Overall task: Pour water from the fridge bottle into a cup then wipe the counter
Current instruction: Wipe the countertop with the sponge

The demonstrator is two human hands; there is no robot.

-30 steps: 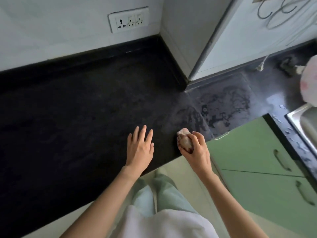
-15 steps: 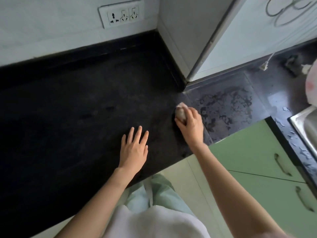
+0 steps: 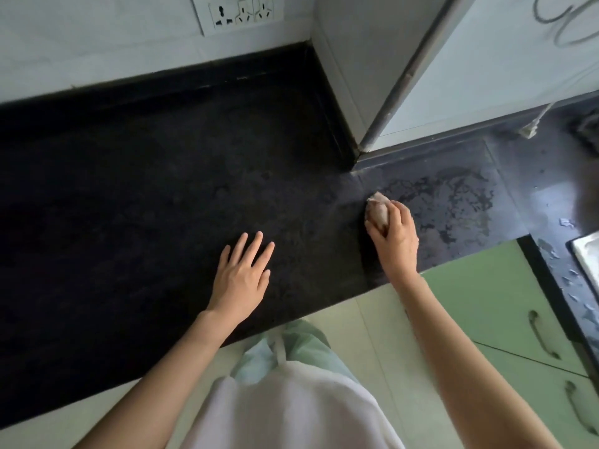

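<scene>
Head view. The right hand (image 3: pixel 393 236), right of frame centre, clenches a small wadded pinkish-white cloth (image 3: pixel 377 210) and presses it onto the black speckled stone counter (image 3: pixel 162 189). The wad lies at the left margin of a patch of blotchy wet streaks (image 3: pixel 453 202), below the corner of the pale grey fridge cabinet (image 3: pixel 356 76). Its long axis runs from the palm toward the upper left of the frame, and the free tip points at that corner. The left hand (image 3: pixel 243 277), at frame centre, rests flat on the counter with fingers straight and spread, holding nothing.

Likely hazards: the wad is small against the wet patch, so it may saturate and smear water rather than lift it. A stroke toward the lower frame could push water over the counter edge onto the pale green cabinet doors (image 3: pixel 486 306). No bottle or cup is in view.
</scene>
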